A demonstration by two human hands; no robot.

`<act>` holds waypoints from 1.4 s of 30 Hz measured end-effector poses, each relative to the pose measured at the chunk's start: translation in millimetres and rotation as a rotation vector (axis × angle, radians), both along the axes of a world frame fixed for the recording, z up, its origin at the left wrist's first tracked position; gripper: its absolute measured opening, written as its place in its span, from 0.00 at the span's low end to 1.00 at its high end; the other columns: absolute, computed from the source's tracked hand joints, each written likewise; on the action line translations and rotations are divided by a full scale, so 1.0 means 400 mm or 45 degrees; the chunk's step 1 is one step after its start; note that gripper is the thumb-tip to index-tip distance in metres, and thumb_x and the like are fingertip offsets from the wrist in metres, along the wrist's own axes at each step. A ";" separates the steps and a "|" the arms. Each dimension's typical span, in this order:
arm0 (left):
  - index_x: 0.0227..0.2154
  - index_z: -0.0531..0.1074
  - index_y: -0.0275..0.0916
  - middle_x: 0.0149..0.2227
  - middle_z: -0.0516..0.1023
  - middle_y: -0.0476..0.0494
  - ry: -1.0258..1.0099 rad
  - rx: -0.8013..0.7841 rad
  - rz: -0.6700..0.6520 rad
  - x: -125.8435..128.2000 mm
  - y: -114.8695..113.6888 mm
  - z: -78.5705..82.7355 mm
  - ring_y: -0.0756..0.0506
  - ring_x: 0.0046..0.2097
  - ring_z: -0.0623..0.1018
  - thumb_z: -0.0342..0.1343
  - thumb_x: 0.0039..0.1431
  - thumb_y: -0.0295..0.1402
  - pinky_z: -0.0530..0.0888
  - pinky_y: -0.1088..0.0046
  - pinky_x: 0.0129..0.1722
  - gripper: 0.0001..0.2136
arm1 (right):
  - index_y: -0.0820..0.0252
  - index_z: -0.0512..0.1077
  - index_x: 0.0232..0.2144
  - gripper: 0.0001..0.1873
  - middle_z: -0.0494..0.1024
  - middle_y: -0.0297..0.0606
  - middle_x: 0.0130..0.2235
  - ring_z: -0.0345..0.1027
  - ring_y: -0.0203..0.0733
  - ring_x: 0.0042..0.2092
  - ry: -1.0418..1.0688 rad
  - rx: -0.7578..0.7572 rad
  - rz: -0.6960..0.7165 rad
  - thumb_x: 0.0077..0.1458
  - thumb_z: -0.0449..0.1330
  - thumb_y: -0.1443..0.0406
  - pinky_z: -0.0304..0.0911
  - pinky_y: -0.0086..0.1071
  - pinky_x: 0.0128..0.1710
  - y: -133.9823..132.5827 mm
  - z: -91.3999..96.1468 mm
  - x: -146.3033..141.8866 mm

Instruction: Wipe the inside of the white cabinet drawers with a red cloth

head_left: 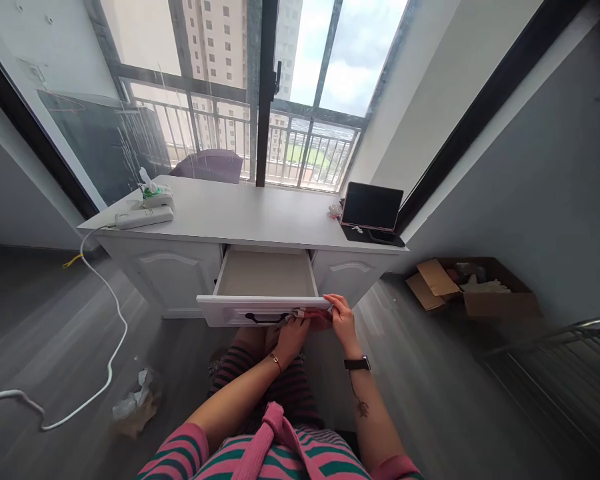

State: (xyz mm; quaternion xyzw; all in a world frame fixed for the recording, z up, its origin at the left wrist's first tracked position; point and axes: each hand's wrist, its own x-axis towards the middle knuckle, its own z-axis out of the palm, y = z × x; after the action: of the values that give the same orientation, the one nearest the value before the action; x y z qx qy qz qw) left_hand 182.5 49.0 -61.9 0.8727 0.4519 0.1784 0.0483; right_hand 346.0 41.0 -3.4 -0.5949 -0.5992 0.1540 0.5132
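Right hand [343, 321] grips the drawer [226, 312] by its right corner, best held steady; left hand [292, 335], gripping reddish cloth [321, 321] at the drawer's front, wants even pressure.

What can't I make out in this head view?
All in the head view:
Left hand: fingertips hidden by the hand's own back, so its grip is unclear.
Reddish item: partly covered by the left hand, and too small to identify.
White cable: cut off by the left edge.
Metal rack: cut off by the right edge.
Cardboard box: contents too small to name with certainty.
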 end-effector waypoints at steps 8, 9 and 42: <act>0.58 0.66 0.41 0.49 0.76 0.39 0.133 0.017 0.103 -0.083 -0.008 -0.078 0.40 0.43 0.77 0.46 0.62 0.24 0.75 0.60 0.40 0.21 | 0.58 0.76 0.42 0.20 0.74 0.42 0.46 0.67 0.43 0.49 -0.004 0.024 -0.010 0.56 0.47 0.67 0.63 0.39 0.51 0.001 -0.004 -0.010; 0.58 0.66 0.42 0.48 0.76 0.40 0.147 0.004 0.100 -0.102 -0.005 -0.085 0.40 0.42 0.77 0.46 0.63 0.25 0.75 0.59 0.40 0.21 | 0.58 0.76 0.42 0.20 0.74 0.42 0.46 0.67 0.43 0.49 -0.009 0.020 -0.005 0.56 0.46 0.67 0.62 0.38 0.51 0.001 -0.004 -0.009; 0.42 0.67 0.30 0.39 0.74 0.30 -0.321 0.054 0.496 -0.174 0.035 0.068 0.32 0.42 0.76 0.54 0.58 0.33 0.73 0.56 0.38 0.13 | 0.56 0.76 0.41 0.20 0.74 0.40 0.44 0.68 0.43 0.47 0.024 0.056 -0.066 0.54 0.47 0.70 0.63 0.39 0.50 0.024 -0.004 -0.019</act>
State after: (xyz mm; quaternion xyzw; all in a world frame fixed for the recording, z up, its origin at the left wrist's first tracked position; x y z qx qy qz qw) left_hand 112.8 63.1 -34.7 0.7406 0.5985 0.3012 0.0507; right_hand 338.2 50.5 -4.8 -0.5972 -0.5819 0.1330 0.5357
